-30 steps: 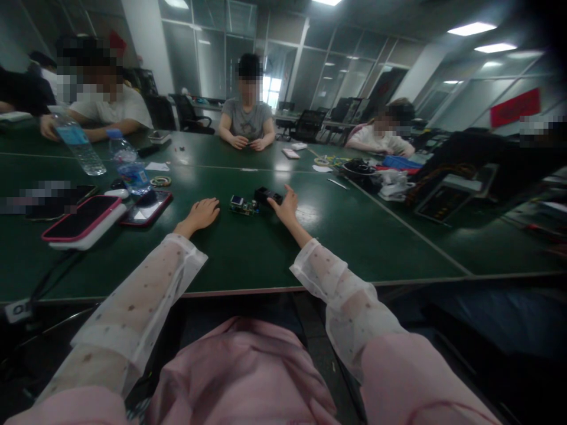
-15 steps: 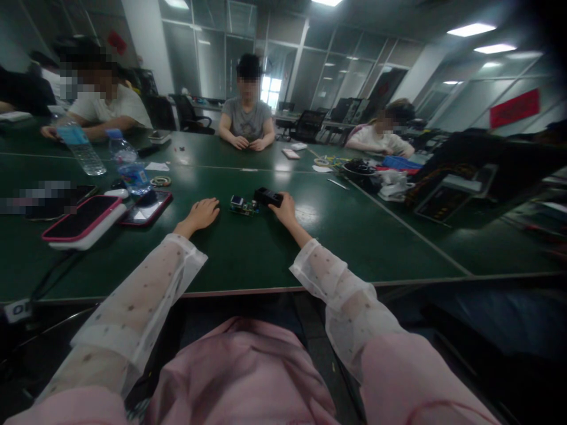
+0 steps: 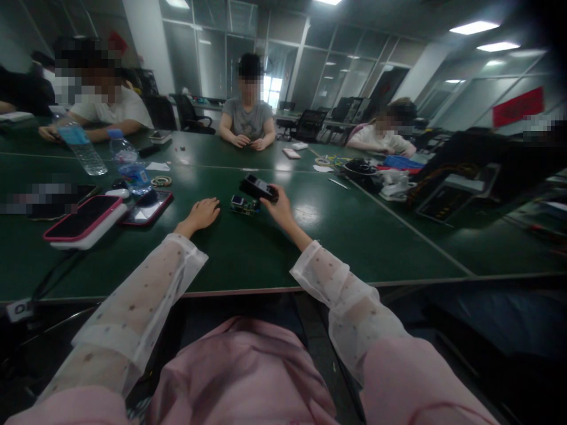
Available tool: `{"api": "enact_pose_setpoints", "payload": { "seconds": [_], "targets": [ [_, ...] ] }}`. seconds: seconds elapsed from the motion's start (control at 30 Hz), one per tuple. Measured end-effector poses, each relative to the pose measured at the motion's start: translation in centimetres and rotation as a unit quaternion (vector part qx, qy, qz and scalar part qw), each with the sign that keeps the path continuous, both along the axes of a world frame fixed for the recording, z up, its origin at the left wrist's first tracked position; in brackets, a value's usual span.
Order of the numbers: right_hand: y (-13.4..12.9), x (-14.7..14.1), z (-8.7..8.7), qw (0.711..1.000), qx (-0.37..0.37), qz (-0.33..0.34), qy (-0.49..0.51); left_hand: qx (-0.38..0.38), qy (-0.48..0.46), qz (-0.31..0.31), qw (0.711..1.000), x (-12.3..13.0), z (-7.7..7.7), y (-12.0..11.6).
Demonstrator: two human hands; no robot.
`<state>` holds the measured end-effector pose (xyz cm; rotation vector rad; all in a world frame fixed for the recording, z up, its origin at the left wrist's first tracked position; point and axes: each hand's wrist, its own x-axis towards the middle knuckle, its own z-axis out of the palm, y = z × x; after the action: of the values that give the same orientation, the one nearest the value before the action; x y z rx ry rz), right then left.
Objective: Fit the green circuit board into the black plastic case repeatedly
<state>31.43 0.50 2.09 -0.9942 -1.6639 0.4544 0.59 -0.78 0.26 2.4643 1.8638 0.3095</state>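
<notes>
My right hand grips the right end of a small black box-shaped case, its fingers closed round that end. The case is tilted, its far left end pointing away from me. Just below and left of it, a small green circuit board with a little screen lies on the green table. To the left of the board, my left hand rests flat on the tabletop, fingers stretched out and holding nothing. A gap separates those fingertips from the board.
On the left lie a pink-edged phone on a white box, another phone and two water bottles. A tape roll is beyond. Cables and bags clutter the right. Several people sit around the table.
My right hand has turned the black case, so its left end has swung farther away and to the left. The left hand and the circuit board stay in place.
</notes>
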Motion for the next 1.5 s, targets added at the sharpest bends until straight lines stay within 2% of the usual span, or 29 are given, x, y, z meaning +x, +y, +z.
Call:
{"api": "enact_pose_setpoints", "payload": {
  "seconds": [0.17,0.33,0.6,1.03,1.3,1.5],
  "targets": [
    [-1.1,-1.2,0.0,0.998,-0.011,0.053,-0.045,0.009,-0.002,0.000,1.000,-0.1,-0.3,0.3],
    [-0.6,-1.1,-0.8,0.994,0.007,0.069,-0.081,0.003,0.002,0.002,1.000,0.0,-0.2,0.3],
    [0.3,-0.6,-2.3,0.966,-0.038,0.090,-0.239,-0.002,0.005,0.009,1.000,0.3,0.3,-0.4],
    [0.2,-0.4,-2.3,0.963,-0.027,0.094,-0.251,-0.005,-0.007,0.005,1.000,0.0,0.0,0.1],
    [0.1,-0.4,-2.2,0.962,-0.034,0.092,-0.254,-0.005,0.002,0.006,1.000,0.2,0.3,-0.3],
    [0.1,-0.7,-2.2,0.963,-0.025,0.088,-0.252,0.005,0.003,0.007,1.000,0.1,-0.1,0.1]
  ]
}}
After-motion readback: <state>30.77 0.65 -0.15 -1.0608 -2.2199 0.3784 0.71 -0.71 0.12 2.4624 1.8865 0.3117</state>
